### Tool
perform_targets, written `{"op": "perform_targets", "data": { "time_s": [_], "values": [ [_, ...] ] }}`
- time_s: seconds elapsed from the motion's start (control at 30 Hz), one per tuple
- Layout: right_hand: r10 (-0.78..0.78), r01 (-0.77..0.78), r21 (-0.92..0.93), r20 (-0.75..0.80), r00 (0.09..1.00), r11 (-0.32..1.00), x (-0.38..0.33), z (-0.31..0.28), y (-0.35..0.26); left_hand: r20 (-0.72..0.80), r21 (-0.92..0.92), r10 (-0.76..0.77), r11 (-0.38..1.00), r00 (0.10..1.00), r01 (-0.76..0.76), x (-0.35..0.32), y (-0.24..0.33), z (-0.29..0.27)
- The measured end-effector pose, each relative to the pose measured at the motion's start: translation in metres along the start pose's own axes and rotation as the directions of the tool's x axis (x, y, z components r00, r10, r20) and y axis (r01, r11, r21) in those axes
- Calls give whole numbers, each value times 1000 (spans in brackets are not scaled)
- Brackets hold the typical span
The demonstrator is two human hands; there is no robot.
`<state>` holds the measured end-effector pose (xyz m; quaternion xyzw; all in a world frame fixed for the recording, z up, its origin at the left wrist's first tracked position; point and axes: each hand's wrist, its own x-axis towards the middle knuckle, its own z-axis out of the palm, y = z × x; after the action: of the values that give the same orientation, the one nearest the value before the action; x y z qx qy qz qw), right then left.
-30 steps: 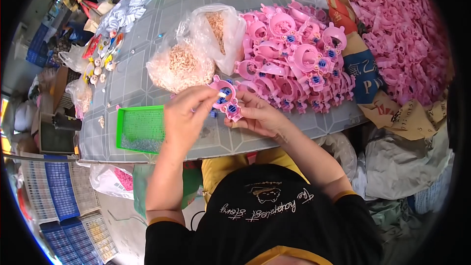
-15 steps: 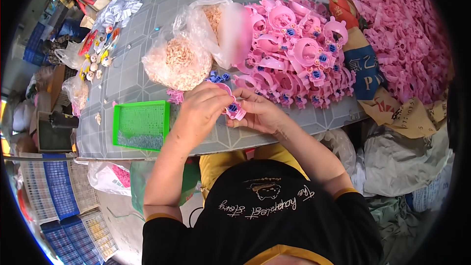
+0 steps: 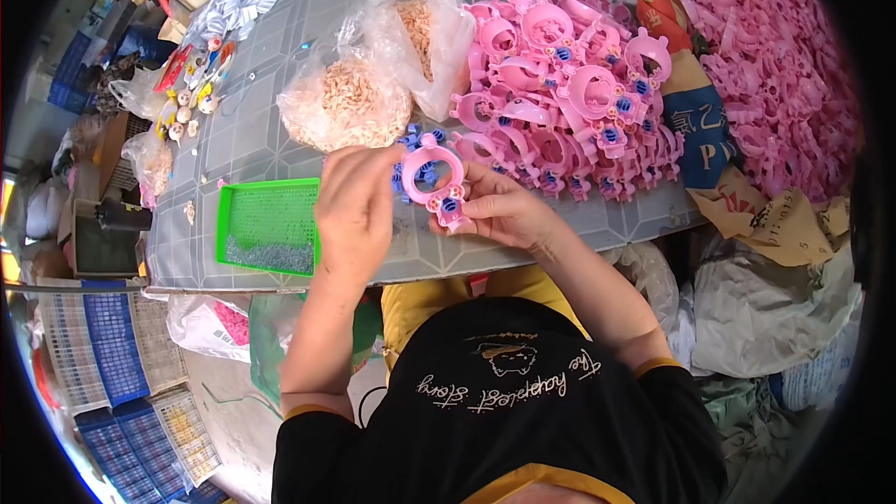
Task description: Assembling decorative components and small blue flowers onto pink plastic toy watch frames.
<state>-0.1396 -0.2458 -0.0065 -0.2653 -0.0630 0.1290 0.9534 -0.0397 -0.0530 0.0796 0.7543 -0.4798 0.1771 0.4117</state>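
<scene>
Right hand (image 3: 509, 211) has its fingers pinched on a pink ring piece (image 3: 432, 198). Left hand (image 3: 357, 201)'s beside some blue bits (image 3: 411, 138), can't tell how open its fingers are or if they're holding anything.

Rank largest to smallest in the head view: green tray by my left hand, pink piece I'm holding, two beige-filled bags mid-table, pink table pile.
Pink pile
Left bag and right bag, too alike to rank
Green tray
Pink piece

Smooth, glossy plastic is seen in the pink ring (image 3: 448, 196) and the green tray (image 3: 223, 224). Thin, crinkled clear plastic is used for the bags (image 3: 456, 49), matt cloth for the black shirt (image 3: 411, 434). The tabletop (image 3: 429, 257) is faintly glossed.
</scene>
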Motion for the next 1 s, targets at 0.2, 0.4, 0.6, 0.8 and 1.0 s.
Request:
{"op": "perform_targets", "data": {
  "time_s": [0.2,0.4,0.6,0.8,1.0],
  "values": [
    [-67,58,-112,-81,994,992,-2,1,8,-102,-86,-415,909,904,408,-46,12,8],
    [-185,16,-455,-330,926,890,-17,12,22,88,109,-298,951,950,289,-79,4,2],
    [-294,83,-493,-369,881,866,-36,28,23,-79,417,-442,799,894,432,-73,-48,-15],
    [-167,48,-342,-327,930,939,-39,30,25,-21,701,-284,679,959,217,-61,-75,-3],
    [-225,103,-341,-342,912,934,-47,33,20,-9,679,-447,653,894,334,-64,-65,13]
  ]
}}
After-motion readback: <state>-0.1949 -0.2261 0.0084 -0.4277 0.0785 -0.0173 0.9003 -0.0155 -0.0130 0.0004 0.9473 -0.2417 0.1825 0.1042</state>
